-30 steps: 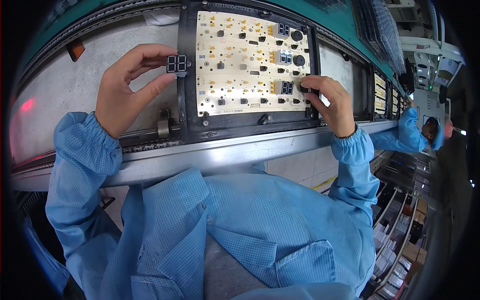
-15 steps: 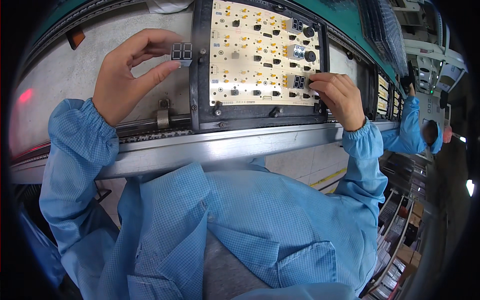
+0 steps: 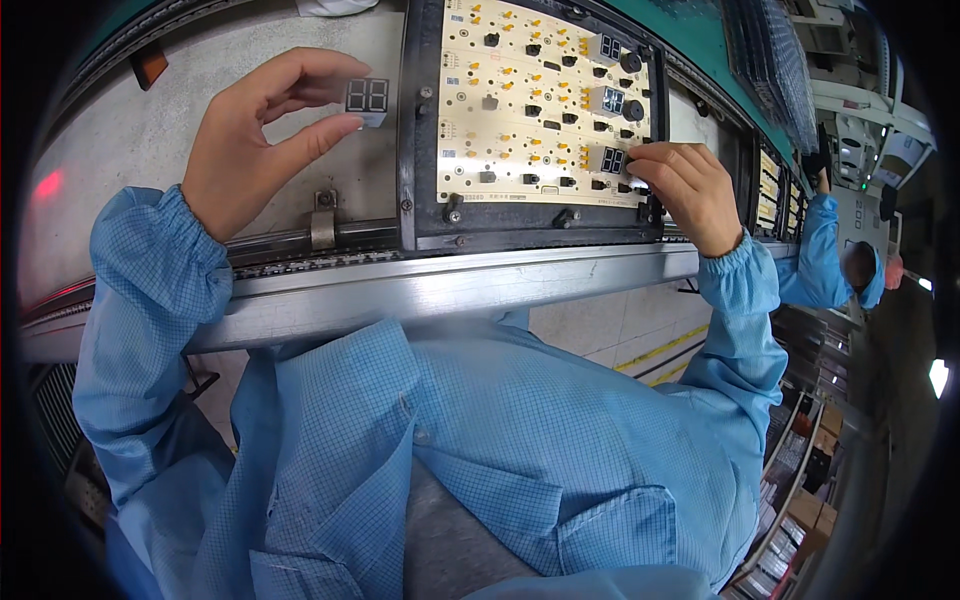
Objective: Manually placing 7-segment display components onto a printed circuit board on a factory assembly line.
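My left hand (image 3: 262,135) pinches a two-digit seven-segment display (image 3: 368,97) between thumb and fingers, left of the frame's edge. A cream circuit board (image 3: 510,185) lies in a black carrier frame (image 3: 421,170) on the conveyor. Along its right side sit two more two-digit displays, an upper one (image 3: 606,48) and a lower one (image 3: 612,160), with a white-faced part (image 3: 607,100) between them. My right hand (image 3: 688,185) has thumb and fingers closed at the lower display's right edge. Something dark shows at those fingertips, mostly hidden.
A metal rail (image 3: 440,280) runs between my body and the conveyor. Round black parts (image 3: 631,62) and small yellow parts stand on the board. Further right are more loaded carriers (image 3: 770,190) and a person in blue (image 3: 825,255). Stacked clear trays (image 3: 765,60) stand beyond the line.
The carrier and board have shifted slightly to the right, and my right hand has moved along with them. My left hand still holds its display at nearly the same place.
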Demonstrator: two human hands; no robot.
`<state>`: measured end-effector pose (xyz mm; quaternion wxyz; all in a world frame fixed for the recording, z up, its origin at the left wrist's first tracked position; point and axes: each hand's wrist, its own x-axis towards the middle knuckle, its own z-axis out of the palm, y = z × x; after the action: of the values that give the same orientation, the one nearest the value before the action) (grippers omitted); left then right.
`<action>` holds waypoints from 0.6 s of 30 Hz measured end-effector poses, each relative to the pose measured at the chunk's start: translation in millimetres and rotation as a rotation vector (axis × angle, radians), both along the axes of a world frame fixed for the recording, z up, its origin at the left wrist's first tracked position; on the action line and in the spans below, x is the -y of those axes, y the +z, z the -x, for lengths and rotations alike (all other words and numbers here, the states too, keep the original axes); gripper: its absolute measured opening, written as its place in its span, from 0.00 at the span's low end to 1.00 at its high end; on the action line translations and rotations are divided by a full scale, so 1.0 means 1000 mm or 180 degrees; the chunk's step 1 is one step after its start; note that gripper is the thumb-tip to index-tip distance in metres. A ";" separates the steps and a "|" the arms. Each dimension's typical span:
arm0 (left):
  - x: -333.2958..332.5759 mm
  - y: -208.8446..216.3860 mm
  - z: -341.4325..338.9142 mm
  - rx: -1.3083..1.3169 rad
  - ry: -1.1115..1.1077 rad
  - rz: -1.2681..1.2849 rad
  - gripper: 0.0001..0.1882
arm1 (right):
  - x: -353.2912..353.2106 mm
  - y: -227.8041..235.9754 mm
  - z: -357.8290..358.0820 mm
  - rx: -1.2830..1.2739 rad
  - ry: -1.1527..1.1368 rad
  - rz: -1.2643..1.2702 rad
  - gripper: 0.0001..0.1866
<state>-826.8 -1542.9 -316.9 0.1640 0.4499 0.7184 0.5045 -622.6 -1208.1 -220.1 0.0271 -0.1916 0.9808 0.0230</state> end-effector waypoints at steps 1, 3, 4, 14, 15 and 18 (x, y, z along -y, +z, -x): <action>0.001 -0.001 0.001 0.0016 -0.0017 -0.0005 0.19 | 0.002 0.001 0.000 -0.0007 -0.0019 -0.0044 0.14; 0.004 -0.001 0.001 0.0036 -0.0037 -0.0014 0.19 | 0.004 0.002 -0.001 -0.0010 -0.0041 -0.0091 0.14; 0.005 0.000 0.002 0.0035 -0.0010 -0.0018 0.19 | 0.005 0.001 0.000 0.0030 -0.0134 0.0025 0.14; 0.020 0.004 0.008 -0.0158 -0.0047 0.0018 0.19 | 0.015 -0.004 -0.001 0.0134 -0.0737 0.0422 0.15; 0.021 0.005 0.008 -0.0160 -0.0051 0.0007 0.19 | 0.017 -0.003 -0.001 0.0130 -0.0740 0.0411 0.15; 0.023 0.010 0.007 -0.0108 -0.0008 -0.0041 0.18 | 0.024 0.006 0.002 0.0195 -0.0728 0.0472 0.14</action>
<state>-833.7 -1566.2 -306.6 0.1494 0.4603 0.7173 0.5012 -625.0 -1231.9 -214.4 0.0452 -0.0806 0.9940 -0.0587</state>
